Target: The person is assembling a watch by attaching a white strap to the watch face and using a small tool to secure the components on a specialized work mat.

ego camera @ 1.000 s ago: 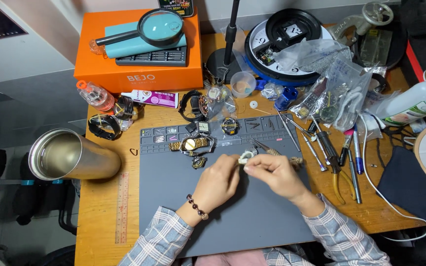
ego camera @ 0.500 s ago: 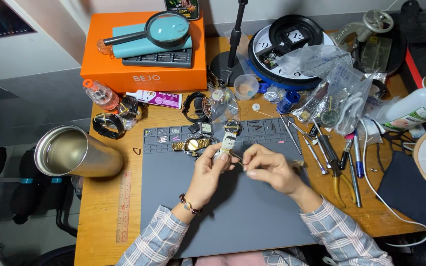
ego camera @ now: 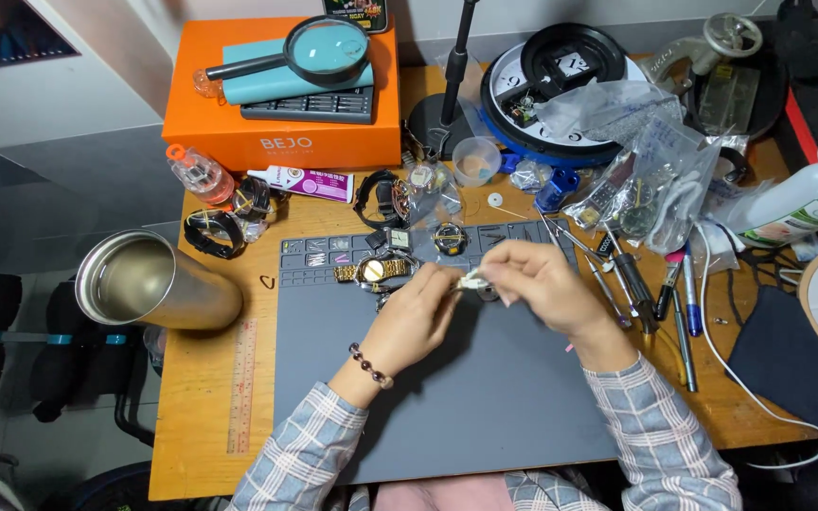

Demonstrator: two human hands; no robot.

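Over grey mat point(ego camera: 485, 397), both hands' fingers point(ego camera: 499, 268) pinching small part point(ego camera: 471, 280)

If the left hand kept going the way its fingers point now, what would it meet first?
The left hand points up and right, and its fingers already touch the small pale part pinched with the right hand. Beyond that, probably the round watch case on the grey mat, though depth is unclear.

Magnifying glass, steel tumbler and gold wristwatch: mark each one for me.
Magnifying glass point(ego camera: 331, 49), head view, on the middle of its lens.
Steel tumbler point(ego camera: 196, 301), head view, on its side wall.
Gold wristwatch point(ego camera: 372, 272), head view, on its dial.
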